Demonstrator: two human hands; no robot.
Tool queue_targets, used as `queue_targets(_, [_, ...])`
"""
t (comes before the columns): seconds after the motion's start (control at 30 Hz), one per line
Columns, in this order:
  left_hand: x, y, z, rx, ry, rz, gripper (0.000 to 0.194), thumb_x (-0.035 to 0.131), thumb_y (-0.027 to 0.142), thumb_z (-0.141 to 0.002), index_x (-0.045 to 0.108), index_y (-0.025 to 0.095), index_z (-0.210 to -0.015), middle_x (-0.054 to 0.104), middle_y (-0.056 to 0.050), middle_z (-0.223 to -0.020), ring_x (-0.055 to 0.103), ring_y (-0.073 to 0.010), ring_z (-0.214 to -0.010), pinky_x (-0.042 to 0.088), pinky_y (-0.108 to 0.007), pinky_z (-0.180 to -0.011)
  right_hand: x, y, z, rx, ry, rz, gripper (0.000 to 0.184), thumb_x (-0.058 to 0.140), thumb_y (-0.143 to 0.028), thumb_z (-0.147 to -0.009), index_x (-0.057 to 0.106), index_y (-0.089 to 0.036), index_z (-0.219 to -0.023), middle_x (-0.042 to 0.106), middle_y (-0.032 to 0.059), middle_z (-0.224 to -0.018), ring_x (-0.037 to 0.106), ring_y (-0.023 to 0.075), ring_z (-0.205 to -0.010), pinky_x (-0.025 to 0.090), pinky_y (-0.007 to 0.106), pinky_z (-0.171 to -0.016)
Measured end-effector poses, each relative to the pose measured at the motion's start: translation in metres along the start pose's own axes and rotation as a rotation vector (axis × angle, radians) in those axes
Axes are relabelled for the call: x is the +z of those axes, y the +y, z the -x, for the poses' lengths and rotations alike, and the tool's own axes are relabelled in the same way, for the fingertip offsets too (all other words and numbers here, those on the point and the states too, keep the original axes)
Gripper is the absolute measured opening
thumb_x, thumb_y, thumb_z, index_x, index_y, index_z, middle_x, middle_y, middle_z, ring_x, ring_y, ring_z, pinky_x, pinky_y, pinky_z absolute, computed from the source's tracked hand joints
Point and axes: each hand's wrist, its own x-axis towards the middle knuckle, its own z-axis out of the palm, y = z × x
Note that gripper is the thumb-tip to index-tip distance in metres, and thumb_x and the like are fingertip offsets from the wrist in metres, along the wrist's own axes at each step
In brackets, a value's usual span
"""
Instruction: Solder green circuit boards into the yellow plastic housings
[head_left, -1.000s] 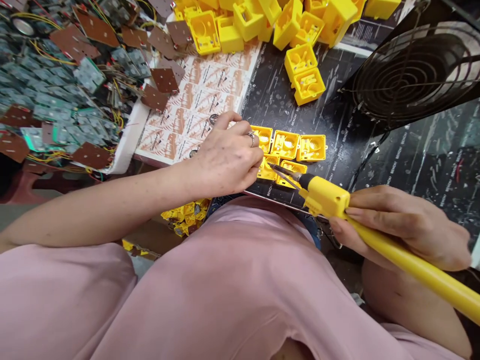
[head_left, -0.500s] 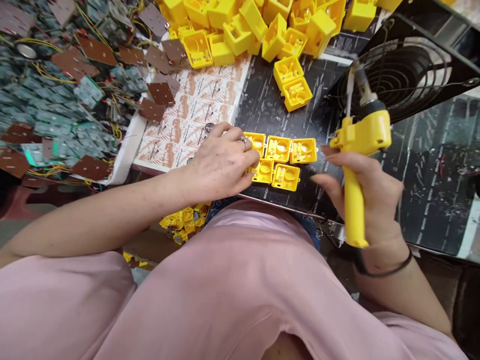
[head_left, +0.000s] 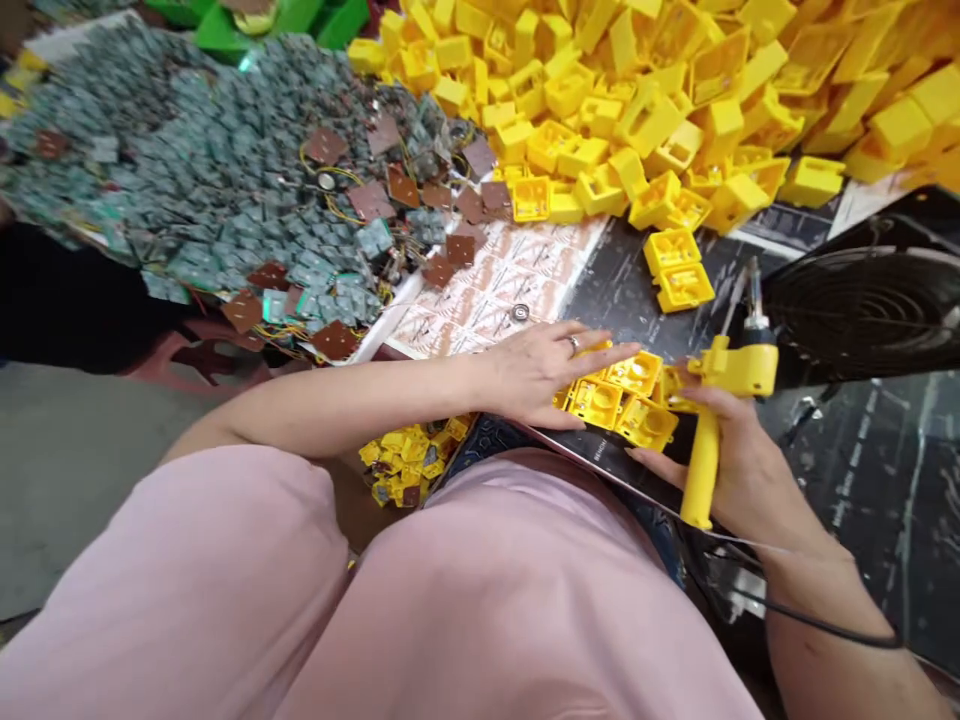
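Observation:
My left hand (head_left: 547,375) lies flat with its fingers stretched over a small group of open yellow plastic housings (head_left: 619,398), touching them. A ring shows on one finger. Those housings sit close together near the front edge of a black printed mat (head_left: 630,285). My right hand (head_left: 739,465) grips a yellow soldering iron (head_left: 739,368) by its long handle, with the metal tip pointing up and away from the housings. Its fingertips are just beside the right end of the group.
A large heap of yellow housings (head_left: 600,110) rises behind the mat. A heap of green circuit boards (head_left: 225,190) with brown squares and wires lies to the left. A printed paper sheet (head_left: 499,280) lies between them, and a round black fan guard (head_left: 862,310) stands at right.
The view has tilted up and back, showing much more of both heaps. The iron now stands upright, having swung away from the housings. My left hand has slid further over the housings.

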Motion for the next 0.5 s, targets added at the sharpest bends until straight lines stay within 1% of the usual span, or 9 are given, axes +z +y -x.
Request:
queue_targets(0.07, [-0.008, -0.004, 0.002, 0.01, -0.034, -0.022, 0.094, 0.069, 0.054, -0.097, 0.031, 0.011, -0.172, 0.053, -0.021, -0.164, 0.058, -0.0346, -0.14, 0.043, -0.044, -0.122, 0.009, -0.009, -0.002, -0.015, 0.072, 0.049, 0.07, 0.081, -0.047, -0.091, 0.047, -0.029, -0.149, 0.075, 0.0163, -0.118, 0.079, 0.0367, -0.096, 0.071, 0.052, -0.077])
queue_targets(0.13, [-0.021, -0.012, 0.008, -0.016, -0.092, -0.03, 0.093, 0.071, 0.055, -0.095, 0.034, 0.015, -0.171, 0.051, -0.02, -0.166, 0.056, -0.0356, -0.145, 0.043, -0.047, -0.123, 0.016, -0.017, -0.004, -0.026, 0.118, 0.082, 0.069, 0.081, -0.049, -0.091, 0.048, -0.027, -0.148, 0.076, 0.0163, -0.116, 0.08, 0.0361, -0.09, 0.071, 0.049, -0.069])
queue_targets(0.17, [-0.028, -0.018, 0.013, -0.047, -0.124, -0.027, 0.092, 0.07, 0.059, -0.094, 0.036, 0.018, -0.17, 0.048, -0.019, -0.169, 0.053, -0.036, -0.149, 0.042, -0.05, -0.124, 0.017, -0.02, -0.006, -0.029, 0.126, 0.089, 0.071, 0.082, -0.051, -0.091, 0.048, -0.026, -0.147, 0.077, 0.0171, -0.117, 0.081, 0.0364, -0.091, 0.071, 0.049, -0.069])
queue_targets(0.2, [-0.035, -0.028, 0.017, -0.097, -0.139, -0.031, 0.09, 0.069, 0.064, -0.095, 0.04, 0.019, -0.168, 0.046, -0.018, -0.171, 0.05, -0.0364, -0.152, 0.041, -0.053, -0.125, 0.017, -0.022, -0.008, -0.029, 0.128, 0.088, 0.073, 0.082, -0.054, -0.09, 0.048, -0.026, -0.147, 0.077, 0.0182, -0.121, 0.081, 0.0372, -0.096, 0.072, 0.049, -0.072])
queue_targets(0.27, [-0.05, -0.053, 0.026, -0.252, -0.104, -0.084, 0.081, 0.062, 0.068, -0.098, 0.05, 0.02, -0.161, 0.043, -0.016, -0.173, 0.044, -0.0359, -0.156, 0.036, -0.058, -0.128, 0.012, -0.025, -0.011, -0.014, 0.156, 0.083, 0.077, 0.085, -0.059, -0.086, 0.051, -0.026, -0.146, 0.076, 0.0198, -0.129, 0.08, 0.0383, -0.11, 0.072, 0.051, -0.084])
queue_targets(0.33, [-0.064, -0.084, 0.034, -0.461, 0.034, -0.216, 0.059, 0.055, 0.06, -0.104, 0.065, 0.018, -0.146, 0.05, -0.012, -0.169, 0.042, -0.0348, -0.156, 0.029, -0.064, -0.13, 0.005, -0.027, -0.013, 0.02, 0.231, 0.088, 0.074, 0.089, -0.057, -0.083, 0.056, -0.026, -0.141, 0.077, 0.0178, -0.131, 0.079, 0.036, -0.117, 0.07, 0.049, -0.094])
queue_targets(0.37, [-0.07, -0.097, 0.037, -0.529, 0.067, -0.275, 0.046, 0.057, 0.053, -0.104, 0.072, 0.021, -0.133, 0.059, -0.008, -0.162, 0.041, -0.0337, -0.155, 0.028, -0.064, -0.131, 0.0, -0.029, -0.013, 0.035, 0.273, 0.097, 0.068, 0.091, -0.052, -0.082, 0.059, -0.027, -0.137, 0.079, 0.0152, -0.129, 0.08, 0.0334, -0.115, 0.07, 0.046, -0.096])
queue_targets(0.43, [-0.079, -0.117, 0.043, -0.626, 0.034, -0.339, 0.028, 0.063, 0.043, -0.101, 0.08, 0.023, -0.111, 0.07, -0.003, -0.146, 0.046, -0.0304, -0.151, 0.033, -0.061, -0.131, -0.006, -0.032, -0.013, 0.052, 0.329, 0.092, 0.051, 0.091, -0.04, -0.085, 0.066, -0.028, -0.128, 0.083, 0.009, -0.119, 0.082, 0.0274, -0.107, 0.07, 0.037, -0.094])
queue_targets(0.5, [-0.086, -0.123, 0.048, -0.644, 0.047, -0.332, 0.025, 0.06, 0.035, -0.101, 0.08, 0.021, -0.107, 0.074, -0.001, -0.14, 0.053, -0.0231, -0.145, 0.042, -0.047, -0.129, -0.008, -0.035, -0.01, 0.056, 0.356, 0.071, 0.032, 0.085, -0.032, -0.092, 0.07, -0.027, -0.12, 0.084, 0.0045, -0.11, 0.084, 0.0228, -0.098, 0.069, 0.031, -0.09])
